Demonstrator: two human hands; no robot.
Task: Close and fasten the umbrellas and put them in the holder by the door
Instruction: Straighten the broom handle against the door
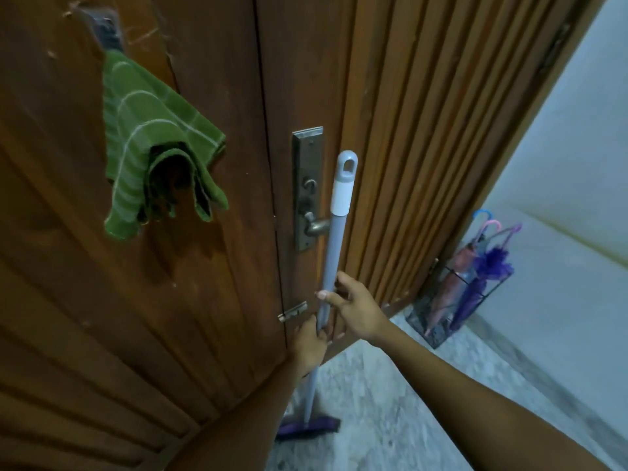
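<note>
Three folded umbrellas stand in a black wire holder [424,317] on the floor at the right, beside the door frame: a pink one [452,287], a purple one [489,266], and one with a blue hooked handle [481,214]. Both my hands are well left of the holder, on a grey broom handle [334,232] that stands upright against the wooden door. My left hand [311,341] grips the handle lower down. My right hand [353,309] holds it just above. The purple broom head [309,428] rests on the floor.
The brown wooden door [204,300] fills the left, with a metal lock plate and lever handle [307,198] and a small latch [292,312]. A green checked towel [153,147] hangs from a hook. A pale wall [577,164] bounds the right; grey stone floor [390,402] lies below.
</note>
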